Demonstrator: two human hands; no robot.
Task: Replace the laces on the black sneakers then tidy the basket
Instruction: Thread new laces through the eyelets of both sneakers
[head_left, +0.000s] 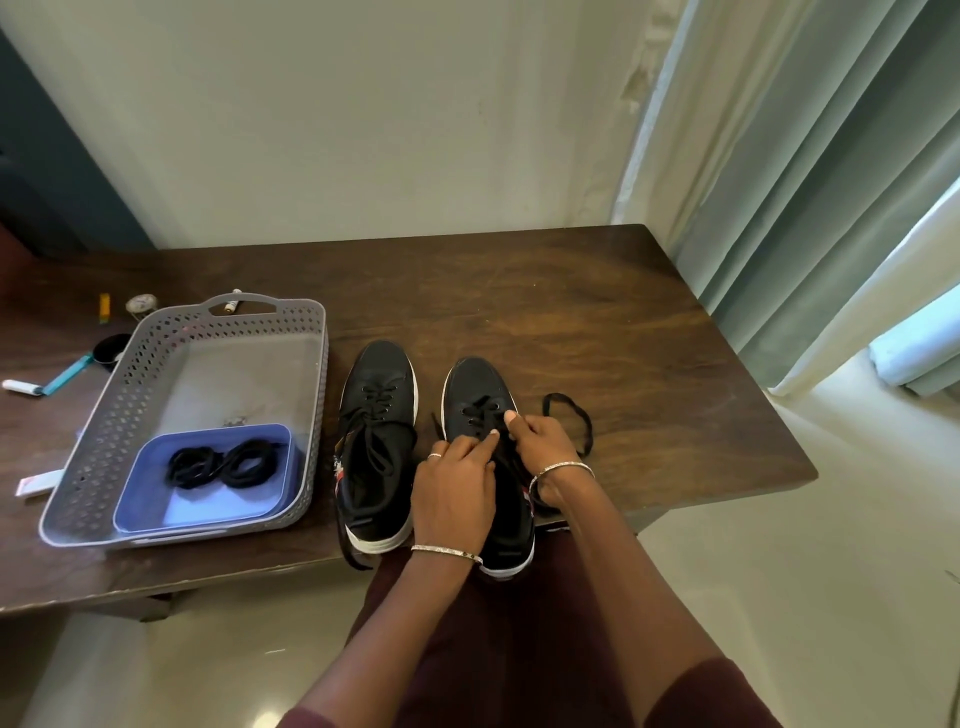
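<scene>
At lower centre, both hands are unlacing the right-side sneaker (488, 457).
Left hand (454, 488) and right hand (540, 441) fingers are pinching its lace (569, 421); next, pulling it free of the eyelets.

Your left hand (454, 483) and right hand (540, 441) pinch the lace (571, 421) over the right sneaker (480, 395) on the wooden table (597, 322). Beside it stands the left sneaker (379, 410); the grey basket (130, 374) holds a blue tray (156, 493) with coiled laces (223, 462).
</scene>
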